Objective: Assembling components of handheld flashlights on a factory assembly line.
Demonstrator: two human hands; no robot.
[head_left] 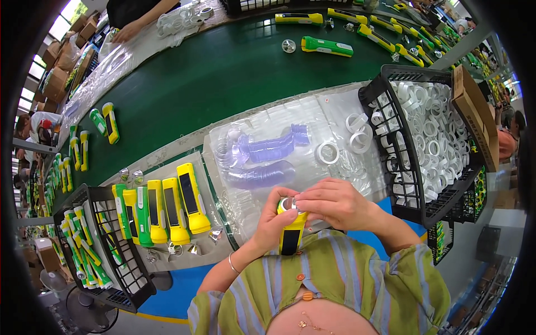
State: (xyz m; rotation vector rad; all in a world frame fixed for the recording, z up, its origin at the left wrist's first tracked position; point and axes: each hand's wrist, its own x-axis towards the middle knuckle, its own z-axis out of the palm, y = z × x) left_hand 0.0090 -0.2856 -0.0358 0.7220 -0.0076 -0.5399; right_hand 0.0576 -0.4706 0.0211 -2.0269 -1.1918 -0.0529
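Note:
A yellow flashlight with a dark panel on its side stands upright close to my body, its round head facing up. My left hand is wrapped around it just below the head. The fingers of my right hand are bent together over the right side of the head and grip its rim; whether a small part sits under them is hidden. Just beyond my hands lie stacked clear lenses on plastic sheeting. A loose white ring rests to the right of the stacks.
At right stands a black crate full of white rings. Several green and yellow flashlights lie at left beside another black crate. More flashlights lie on the green belt. A co-worker's hand is at far left.

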